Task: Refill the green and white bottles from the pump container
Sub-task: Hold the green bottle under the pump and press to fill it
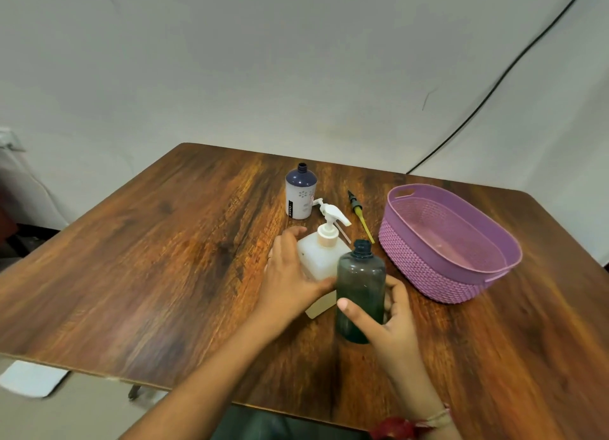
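Bottles: 2. The green bottle (361,294) is just left of the basket (412,258), the white bottle (300,199) further left and behind. Pump container (321,258): 1, left of the basket. Loose tops: 2, a white spray head (333,213) and a yellow-green tube cap (361,217), both left of the basket. Basket: 1. Table (164,258): 1. Hands: 2, left hand (290,274) and right hand (392,324).

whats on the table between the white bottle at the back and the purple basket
Head view: a white trigger sprayer lies nearer the white bottle, and a thin yellow tube with a dark tip lies nearer the purple basket.
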